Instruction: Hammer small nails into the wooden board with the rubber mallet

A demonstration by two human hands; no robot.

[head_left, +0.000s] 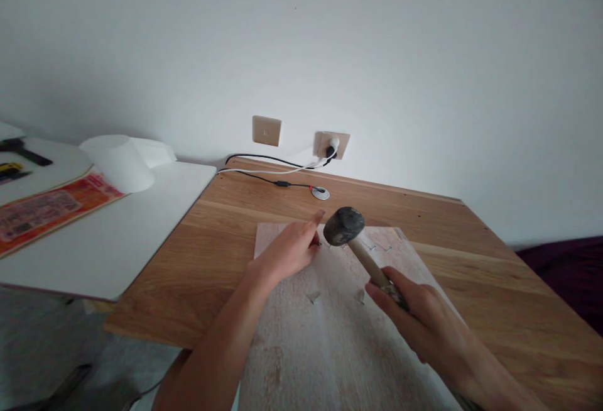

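Note:
My right hand (414, 310) is wrapped round the wooden handle of a rubber mallet (344, 225), its dark head raised at the upper left. Just left of that head, my left hand (296, 244) is closed in a pinch near the far edge of a whitish, worn board (306, 348). A small dark tip, which looks like a nail (320, 244), shows at those fingertips; most of it is hidden. Several thin nails (387, 249) stand along the board's far end, to the right of the mallet head. Two small pale flaps or chips (313, 296) show on the board's surface.
The board lies on a wooden desk (188, 254) against the wall. Cables (282, 183) run along the back from a wall socket (331, 145) and past a round cable grommet (320, 193). On the left, a white table (155, 229) holds a white roll (117, 163) and an orange packet (61, 207).

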